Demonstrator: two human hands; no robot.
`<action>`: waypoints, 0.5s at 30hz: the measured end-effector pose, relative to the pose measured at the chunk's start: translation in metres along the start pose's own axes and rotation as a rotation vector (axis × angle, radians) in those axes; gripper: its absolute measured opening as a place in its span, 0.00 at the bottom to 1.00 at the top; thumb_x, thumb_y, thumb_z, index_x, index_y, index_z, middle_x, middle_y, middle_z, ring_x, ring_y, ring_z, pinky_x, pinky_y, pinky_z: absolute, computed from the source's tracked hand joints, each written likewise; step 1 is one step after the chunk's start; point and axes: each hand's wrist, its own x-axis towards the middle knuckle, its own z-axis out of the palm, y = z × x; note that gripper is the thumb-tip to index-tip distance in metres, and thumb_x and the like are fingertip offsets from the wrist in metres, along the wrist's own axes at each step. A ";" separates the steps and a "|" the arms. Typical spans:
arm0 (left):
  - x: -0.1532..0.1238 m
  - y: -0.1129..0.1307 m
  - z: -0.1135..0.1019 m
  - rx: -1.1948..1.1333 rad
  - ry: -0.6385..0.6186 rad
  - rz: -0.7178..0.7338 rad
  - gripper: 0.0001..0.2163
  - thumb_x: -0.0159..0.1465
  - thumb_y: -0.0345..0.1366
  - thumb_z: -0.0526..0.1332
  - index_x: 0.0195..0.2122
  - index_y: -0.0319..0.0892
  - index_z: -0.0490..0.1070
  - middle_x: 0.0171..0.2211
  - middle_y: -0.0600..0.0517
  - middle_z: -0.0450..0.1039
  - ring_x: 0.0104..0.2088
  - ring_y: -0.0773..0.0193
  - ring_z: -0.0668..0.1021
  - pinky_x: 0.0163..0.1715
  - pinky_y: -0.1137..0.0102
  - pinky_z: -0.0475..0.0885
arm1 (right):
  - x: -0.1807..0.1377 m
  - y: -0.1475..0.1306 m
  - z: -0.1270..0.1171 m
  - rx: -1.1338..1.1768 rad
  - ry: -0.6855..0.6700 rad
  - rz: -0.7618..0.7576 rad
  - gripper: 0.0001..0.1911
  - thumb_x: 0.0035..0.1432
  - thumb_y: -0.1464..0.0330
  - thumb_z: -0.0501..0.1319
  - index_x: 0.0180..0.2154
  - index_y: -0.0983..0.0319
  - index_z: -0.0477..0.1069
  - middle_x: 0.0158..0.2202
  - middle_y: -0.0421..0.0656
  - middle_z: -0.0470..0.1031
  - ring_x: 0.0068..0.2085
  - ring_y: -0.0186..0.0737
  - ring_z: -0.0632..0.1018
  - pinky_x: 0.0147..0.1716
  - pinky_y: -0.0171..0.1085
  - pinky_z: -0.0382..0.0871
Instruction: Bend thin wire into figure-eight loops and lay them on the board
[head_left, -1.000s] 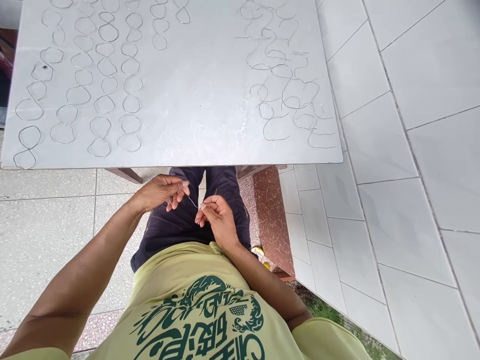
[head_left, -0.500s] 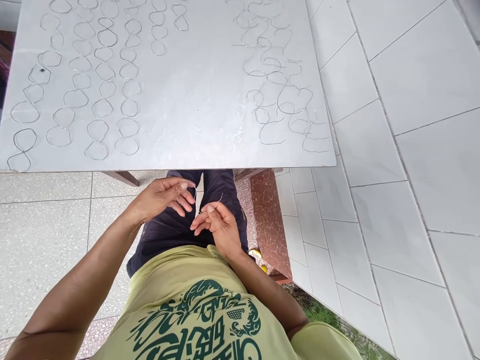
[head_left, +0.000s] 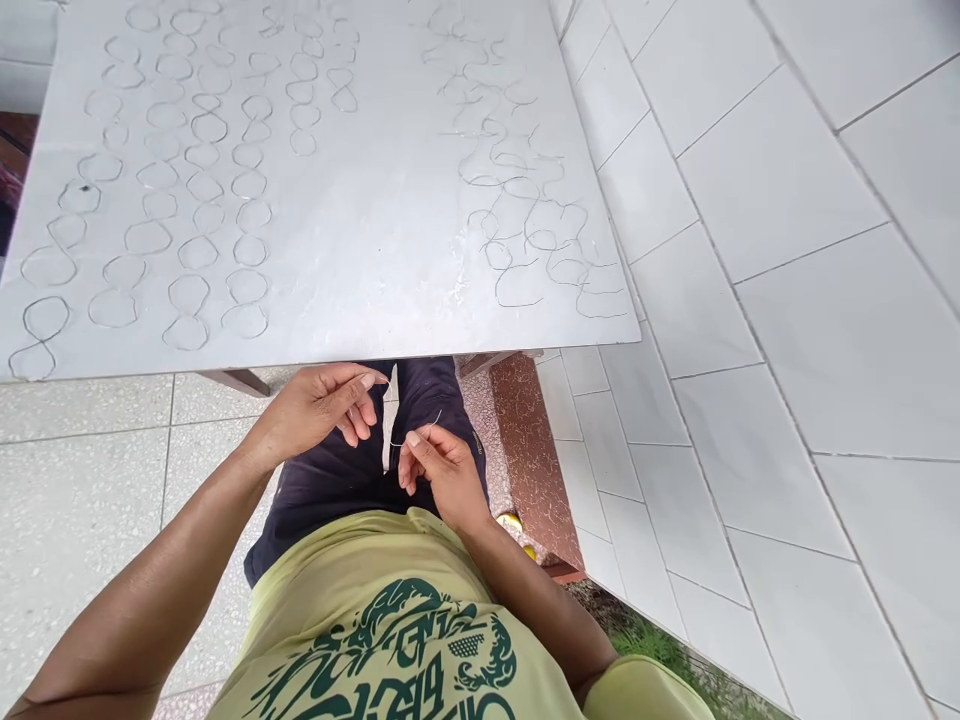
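Observation:
A thin piece of wire [head_left: 395, 425] is held over my lap, just below the near edge of the white board [head_left: 360, 230]. My left hand [head_left: 319, 405] pinches its upper end between thumb and fingertips. My right hand [head_left: 439, 465] pinches the other end, and a short free tip sticks up beside its fingers. The wire bends between the two hands. Both hands are closed on it, a few centimetres apart.
On the board's left lie rows of figure-eight wire loops [head_left: 187, 215]. A looser tangle of bent wires [head_left: 525, 210] lies at its right. A reddish bench [head_left: 536, 450] shows under the board. White tiles [head_left: 787, 300] cover the right side.
The view has tilted, so the board sits lower and further left in the picture. My left hand rose slightly toward the board's edge, and the wire between my hands is more bent.

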 end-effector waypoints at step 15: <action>-0.004 -0.007 0.001 0.048 0.098 -0.019 0.27 0.66 0.60 0.60 0.56 0.43 0.73 0.38 0.46 0.81 0.33 0.55 0.83 0.31 0.61 0.82 | 0.020 -0.099 -0.038 -0.018 0.141 -0.300 0.17 0.65 0.55 0.65 0.30 0.60 0.72 0.24 0.40 0.75 0.23 0.34 0.73 0.22 0.34 0.66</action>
